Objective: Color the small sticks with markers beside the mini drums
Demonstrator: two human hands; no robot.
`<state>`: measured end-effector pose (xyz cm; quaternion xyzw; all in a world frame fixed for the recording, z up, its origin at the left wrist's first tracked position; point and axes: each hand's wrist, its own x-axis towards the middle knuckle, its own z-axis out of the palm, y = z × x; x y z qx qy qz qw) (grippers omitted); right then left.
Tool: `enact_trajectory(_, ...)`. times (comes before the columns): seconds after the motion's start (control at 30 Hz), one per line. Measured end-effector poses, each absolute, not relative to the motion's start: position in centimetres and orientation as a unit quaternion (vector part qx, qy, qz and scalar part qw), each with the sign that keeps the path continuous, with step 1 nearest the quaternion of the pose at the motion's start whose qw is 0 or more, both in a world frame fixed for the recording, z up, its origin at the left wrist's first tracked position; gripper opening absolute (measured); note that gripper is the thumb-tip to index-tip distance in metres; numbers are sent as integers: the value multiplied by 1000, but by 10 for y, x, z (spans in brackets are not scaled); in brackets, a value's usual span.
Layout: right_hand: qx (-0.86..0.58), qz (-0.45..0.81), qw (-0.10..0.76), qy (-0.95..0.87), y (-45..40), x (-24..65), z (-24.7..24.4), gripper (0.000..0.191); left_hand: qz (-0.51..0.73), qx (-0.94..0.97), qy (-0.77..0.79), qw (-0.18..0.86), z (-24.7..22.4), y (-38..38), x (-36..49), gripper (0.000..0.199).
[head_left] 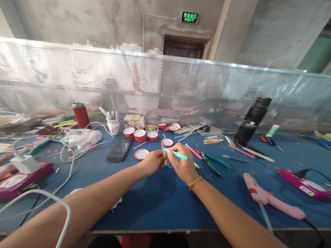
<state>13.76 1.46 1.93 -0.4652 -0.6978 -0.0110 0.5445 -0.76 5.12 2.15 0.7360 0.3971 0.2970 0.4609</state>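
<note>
My right hand [183,164] is closed around a turquoise marker pen [181,156], whose writing end points left toward my left hand. In the fingers of my left hand [153,162] is a small flat craft stick [163,144], upright and reddish at its upper part; the hands partly hide it. The pen tip meets or nearly meets the stick; I cannot tell which. Just left of my left hand lies a white disc with a red rim [141,154], and a similar disc [168,142] lies behind my hands. More such discs stand in stacks [140,135] farther back.
Pliers [210,163] and a pink marker [193,151] lie right of my hands. A pink glue gun [271,198] and a black bottle [250,124] are farther right. At left are a phone [119,150], a paper cup of pens [113,126] and a white cable [67,210]. A perforated screen [181,93] stands behind.
</note>
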Motion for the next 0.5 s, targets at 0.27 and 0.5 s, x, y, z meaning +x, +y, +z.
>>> enact_trajectory(0.27,-460,-13,545,-700,16,139,19,13,286,728,415,465,24,49,-7,30)
enact_trajectory(0.5,-438,6,574,-692,15,140,17,11,295,707,405,500,28,47,-7,28)
